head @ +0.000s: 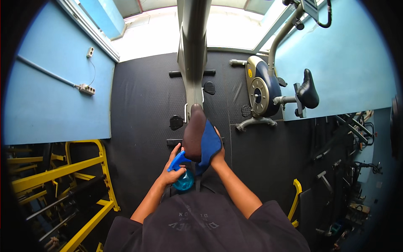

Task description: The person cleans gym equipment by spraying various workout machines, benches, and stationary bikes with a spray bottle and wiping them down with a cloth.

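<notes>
Directly before me is the dark brown saddle of an exercise bike. My left hand grips a spray bottle with a blue trigger head and a clear blue body, close by the saddle's rear left edge. A blue cloth lies against the right side of the saddle and hangs down at its back. My right hand holds this cloth from the right, its fingers partly hidden behind it. Pedals show on both sides of the bike's frame.
Another exercise bike with a black seat stands to the right by a blue wall. At left is a yellow metal rack with bars. A power strip hangs on the left wall. Black rubber matting covers the floor; gym equipment fills the far right.
</notes>
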`<state>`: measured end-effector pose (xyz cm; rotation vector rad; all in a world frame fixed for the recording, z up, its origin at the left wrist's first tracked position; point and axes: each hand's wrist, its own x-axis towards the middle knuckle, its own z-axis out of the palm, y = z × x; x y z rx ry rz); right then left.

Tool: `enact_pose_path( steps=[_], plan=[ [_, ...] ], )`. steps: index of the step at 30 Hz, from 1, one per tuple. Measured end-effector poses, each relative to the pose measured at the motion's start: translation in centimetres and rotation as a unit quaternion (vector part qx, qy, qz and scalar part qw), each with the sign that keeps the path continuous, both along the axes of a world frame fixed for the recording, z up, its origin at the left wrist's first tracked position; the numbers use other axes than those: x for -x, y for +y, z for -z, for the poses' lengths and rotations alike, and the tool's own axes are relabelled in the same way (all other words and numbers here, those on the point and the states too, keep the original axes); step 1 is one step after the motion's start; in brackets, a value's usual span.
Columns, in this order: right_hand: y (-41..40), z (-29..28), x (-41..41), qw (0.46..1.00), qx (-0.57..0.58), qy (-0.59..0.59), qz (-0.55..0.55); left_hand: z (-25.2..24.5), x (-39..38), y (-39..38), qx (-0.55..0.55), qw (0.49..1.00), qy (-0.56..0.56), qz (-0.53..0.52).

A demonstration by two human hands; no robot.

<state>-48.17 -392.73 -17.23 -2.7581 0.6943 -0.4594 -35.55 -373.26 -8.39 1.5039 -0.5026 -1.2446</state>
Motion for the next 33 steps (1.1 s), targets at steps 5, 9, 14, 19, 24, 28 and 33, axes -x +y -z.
enact_pose_path(
  steps=[5, 9, 14, 19, 24, 28, 33],
  plan=[
    [-5.9, -6.2, -10.2, 0.869, -0.468, 0.061, 0.15, 0.7, 0.1, 1.5, -0.036, 0.999, -0.027, -0.002],
    [-5.3, -5.4, -13.7, 0.908, -0.339, 0.123, 0.213, -0.2, -0.1, 0.2, -0.048, 0.999, 0.013, -0.008],
    [-0.3, -6.6, -11.3, 0.994, -0.027, 0.102, -0.022, 0.4, 0.5, 1.6, -0.027, 0.994, 0.075, -0.076],
    [3.1, -6.2, -5.4, 0.983, -0.011, 0.12, -0.142, 1.4, 1.8, 2.8, -0.038, 0.972, 0.079, -0.216],
    [3.7, -5.0, 1.0, 0.981, 0.023, 0.009, -0.191, 0.2, 3.1, 4.7, -0.066, 0.977, 0.013, -0.2],
    [0.9, -3.1, 4.5, 0.978, -0.035, -0.059, -0.199, -1.0, 2.6, 5.7, -0.086, 0.977, 0.03, -0.191],
    [0.7, -5.2, 2.7, 0.969, -0.204, -0.083, -0.112, -1.9, 2.2, 6.4, -0.09, 0.978, -0.023, -0.186]
  ],
)
